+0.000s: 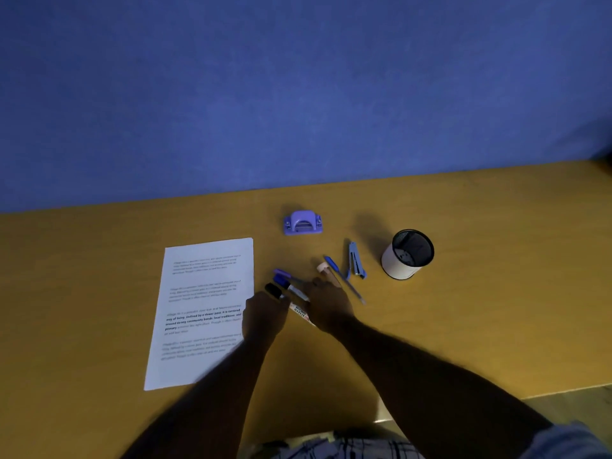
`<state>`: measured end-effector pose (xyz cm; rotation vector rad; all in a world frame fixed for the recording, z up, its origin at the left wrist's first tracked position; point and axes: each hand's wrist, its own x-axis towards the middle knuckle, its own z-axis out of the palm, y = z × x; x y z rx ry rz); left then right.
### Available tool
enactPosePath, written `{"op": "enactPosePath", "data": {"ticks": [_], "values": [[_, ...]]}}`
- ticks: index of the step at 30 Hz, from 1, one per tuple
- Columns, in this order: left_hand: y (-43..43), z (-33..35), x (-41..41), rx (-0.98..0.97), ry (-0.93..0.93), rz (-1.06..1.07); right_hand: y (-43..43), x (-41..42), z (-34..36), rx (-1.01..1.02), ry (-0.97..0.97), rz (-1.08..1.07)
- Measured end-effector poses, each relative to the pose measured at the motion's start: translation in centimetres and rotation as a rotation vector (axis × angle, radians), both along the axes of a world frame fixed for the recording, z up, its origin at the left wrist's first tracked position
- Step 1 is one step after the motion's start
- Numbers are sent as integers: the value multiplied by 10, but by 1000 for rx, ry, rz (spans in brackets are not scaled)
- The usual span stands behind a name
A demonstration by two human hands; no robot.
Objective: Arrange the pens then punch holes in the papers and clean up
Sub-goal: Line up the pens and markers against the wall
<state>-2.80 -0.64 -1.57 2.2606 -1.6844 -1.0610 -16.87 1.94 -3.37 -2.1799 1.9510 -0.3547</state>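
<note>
Resting curled on the markers (291, 293), both hands (298, 313) meet.

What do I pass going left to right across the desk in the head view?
printed paper → left hand → right hand → blue stapler → mesh pen cup. The pens and the hole punch overlap the hands' span, so I skip them.

I see a blue wall (298, 87) behind a yellow-brown wooden desk (496, 309). Light dim, soft shadows. Strip of pale floor (576, 409) past the desk's near right edge.
</note>
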Motion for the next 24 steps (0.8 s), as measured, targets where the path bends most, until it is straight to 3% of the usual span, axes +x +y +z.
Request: {"op": "enactPosePath", "data": {"ticks": [4,10,15,20,24], "values": [[-2,-3,-3,21,68,35,1,1,3,243,-81,-78],[-5,-7,-3,87,118,69,9,-1,7,364,-268,-213],[-8,-1,3,24,287,16,12,-6,14,342,-579,-330],[-24,17,-6,5,598,52,5,-15,27,389,-853,-360],[-40,24,-21,-51,665,-50,-5,-27,37,353,-1051,-427]]}}
